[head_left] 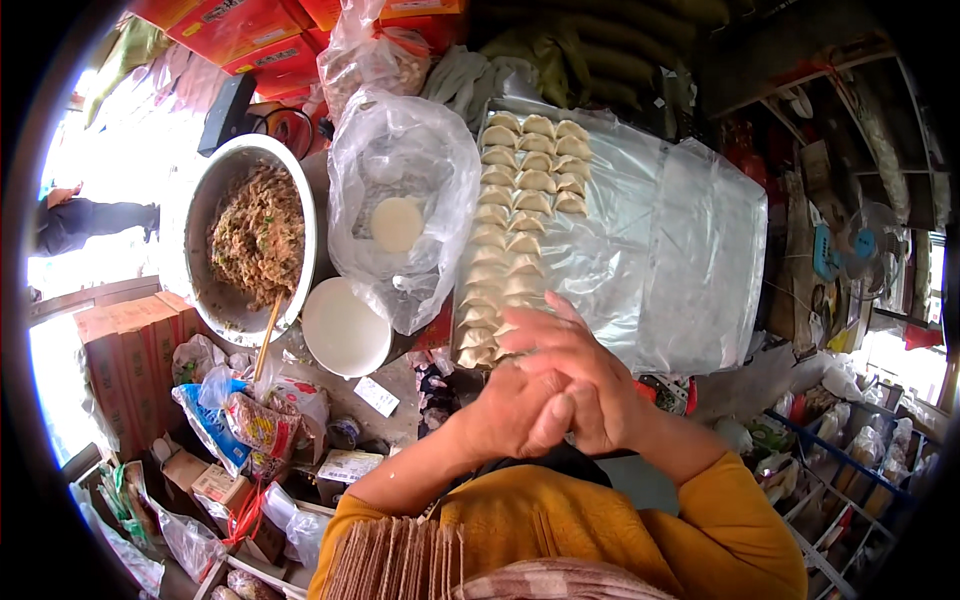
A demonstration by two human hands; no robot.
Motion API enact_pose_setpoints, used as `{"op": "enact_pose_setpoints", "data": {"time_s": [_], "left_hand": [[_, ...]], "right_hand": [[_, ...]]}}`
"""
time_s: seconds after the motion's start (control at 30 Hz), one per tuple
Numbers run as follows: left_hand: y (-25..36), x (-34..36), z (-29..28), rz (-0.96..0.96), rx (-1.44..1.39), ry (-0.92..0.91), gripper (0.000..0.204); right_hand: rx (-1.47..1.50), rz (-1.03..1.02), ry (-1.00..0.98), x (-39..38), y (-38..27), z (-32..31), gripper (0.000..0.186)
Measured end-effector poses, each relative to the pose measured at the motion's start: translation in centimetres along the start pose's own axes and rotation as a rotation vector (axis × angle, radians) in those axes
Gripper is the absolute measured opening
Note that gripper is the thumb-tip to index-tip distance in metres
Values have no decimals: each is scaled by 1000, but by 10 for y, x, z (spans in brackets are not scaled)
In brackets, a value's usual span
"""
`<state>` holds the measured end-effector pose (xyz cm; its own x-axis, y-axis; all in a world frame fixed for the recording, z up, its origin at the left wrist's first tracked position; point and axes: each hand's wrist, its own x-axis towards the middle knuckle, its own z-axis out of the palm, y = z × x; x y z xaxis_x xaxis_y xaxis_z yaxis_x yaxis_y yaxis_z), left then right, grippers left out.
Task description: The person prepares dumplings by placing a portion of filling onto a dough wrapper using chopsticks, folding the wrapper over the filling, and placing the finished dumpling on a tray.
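Note:
My left hand [525,410] and my right hand [590,385] are pressed together in front of my body, fingers closed over each other; whatever lies between them is hidden. Just beyond them a plastic-covered metal tray [680,260] holds rows of folded dumplings [535,180] along its left part. To the left, a round dough wrapper [397,225] lies in an open clear plastic bag [420,150]. A white bowl [345,325] sits below the bag, and a large metal bowl [187,250] of minced filling [250,225] has chopsticks [265,340] in it.
Red boxes [230,30] and bagged goods [370,60] stand at the back. Cardboard boxes [135,370] and packets [210,420] crowd the lower left. Shelves and crates [860,460] line the right. A person in dark trousers [85,225] is at the far left.

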<state>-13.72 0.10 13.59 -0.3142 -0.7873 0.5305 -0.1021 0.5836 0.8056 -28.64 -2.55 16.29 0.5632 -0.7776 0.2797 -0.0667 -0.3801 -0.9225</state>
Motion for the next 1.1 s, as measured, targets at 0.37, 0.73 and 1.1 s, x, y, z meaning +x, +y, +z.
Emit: {"op": "enact_pose_setpoints", "data": {"time_s": [0.37, 0.73, 1.1], "left_hand": [[-29, 12, 20, -655, -409, -125, 33], [-96, 4, 46, -716, -374, -101, 48], [-79, -34, 29, -1049, -140, 97, 48]], "right_hand": [[297, 422, 153, -12, 33, -14, 37], [-369, 316, 137, -20, 81, -57, 17], [-490, 255, 415, -7, 185, -56, 11]]}}
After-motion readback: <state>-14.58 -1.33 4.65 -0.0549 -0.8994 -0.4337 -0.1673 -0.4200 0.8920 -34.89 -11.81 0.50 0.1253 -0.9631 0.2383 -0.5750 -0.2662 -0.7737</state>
